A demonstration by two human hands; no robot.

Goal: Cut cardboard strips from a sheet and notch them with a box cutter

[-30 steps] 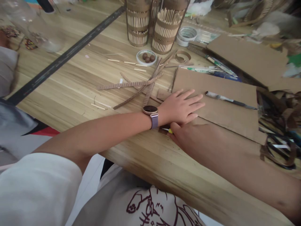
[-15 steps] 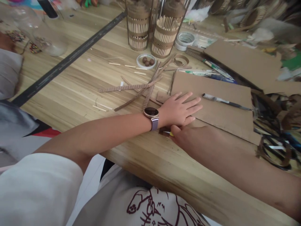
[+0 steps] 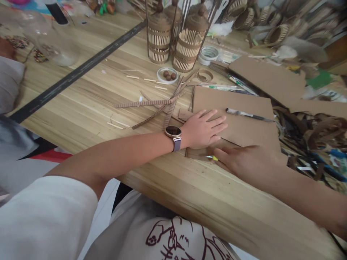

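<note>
My left hand [image 3: 203, 128], with a watch [image 3: 173, 131] on the wrist, lies flat with fingers spread on a sheet of brown cardboard [image 3: 252, 133]. Close in front of it, my right hand [image 3: 241, 159] is closed around a utility knife [image 3: 215, 158], of which only a yellow bit and a shiny tip show. That tip is at the sheet's near edge, beside a narrow cardboard strip [image 3: 199, 155]. On the sheet, beyond my hands, rests a black pen [image 3: 249, 115].
Loose corrugated strips [image 3: 146, 103] lie left of the sheet. Behind them are a small dish [image 3: 159, 75] with several brown balls, cardboard-and-stick lanterns [image 3: 187, 50] and tape rolls [image 3: 208, 54]. Dark scraps [image 3: 320, 133] pile up at right. Another person's sleeve [image 3: 9, 85] shows at left.
My right hand has slid to the right along the sheet's near edge with the knife, away from my left hand. My left hand stays flat on the cardboard; the view has shifted slightly.
</note>
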